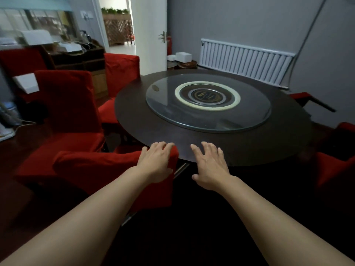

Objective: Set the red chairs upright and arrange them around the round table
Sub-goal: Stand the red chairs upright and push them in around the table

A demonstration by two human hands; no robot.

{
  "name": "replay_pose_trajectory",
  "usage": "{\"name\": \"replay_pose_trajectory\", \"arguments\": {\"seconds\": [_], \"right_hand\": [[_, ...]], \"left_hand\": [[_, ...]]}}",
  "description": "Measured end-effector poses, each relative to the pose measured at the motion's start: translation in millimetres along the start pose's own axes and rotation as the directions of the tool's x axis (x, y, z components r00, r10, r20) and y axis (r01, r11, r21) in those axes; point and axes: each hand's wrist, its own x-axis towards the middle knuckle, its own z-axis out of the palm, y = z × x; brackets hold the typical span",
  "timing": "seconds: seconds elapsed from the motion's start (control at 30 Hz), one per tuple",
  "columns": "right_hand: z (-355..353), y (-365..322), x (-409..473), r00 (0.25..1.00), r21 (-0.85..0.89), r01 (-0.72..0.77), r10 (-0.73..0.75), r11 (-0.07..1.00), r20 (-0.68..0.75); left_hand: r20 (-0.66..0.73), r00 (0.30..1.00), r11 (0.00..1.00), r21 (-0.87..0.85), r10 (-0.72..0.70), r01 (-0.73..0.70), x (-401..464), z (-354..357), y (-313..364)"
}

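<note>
room: grey walls, a white radiator along the far wall, a white door standing open at the back onto a bright passage.
round table: dark top, its near edge curving just past both hands; a glass turntable lies on its middle.
nearest red chair: just left of the table's near edge, its cloth-covered top under the left hand, a metal leg or frame bar showing below it.
left hand: lies on the corner of the nearest chair's back, fingers curled over the cloth edge, thumb out to the side.
right hand: held over the table's near rim, fingers spread and straight, gripping nothing; whether it touches the top i cannot tell.
second red chair: upright at the table's left, beside the nearest one.
third red chair: upright further round, close to the rim.
right side: red chair parts low beside the table, one with a dark leg sticking out sideways near the radiator.
open floor: dark wood at left, between the chairs and a cluttered shelf unit.
shelf unit contents: white boxes and blurred items, too soft to name.
</note>
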Motion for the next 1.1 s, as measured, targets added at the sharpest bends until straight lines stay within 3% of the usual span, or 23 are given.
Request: {"name": "replay_pose_trajectory", "arguments": {"seconds": [0.33,0.8,1.1], "right_hand": [[-29.1,100.8,-49.4,0.978,0.016,-0.201,0.202,0.979,-0.057],[-45.8,333.1,-99.2,0.908,0.054,-0.415,0.417,0.908,-0.048],[-46.9,438.9,-105.6,0.848,0.084,-0.524,0.529,0.847,-0.043]], "left_hand": [[0.032,0.974,0.974,0.025,0.225,-0.226,30.5,-4.2,116.9],[0.058,0.912,0.913,-0.024,0.407,-0.406,121.6,20.5,351.7],[0.099,0.873,0.878,-0.028,0.478,-0.478,184.8,34.4,444.6]]}}
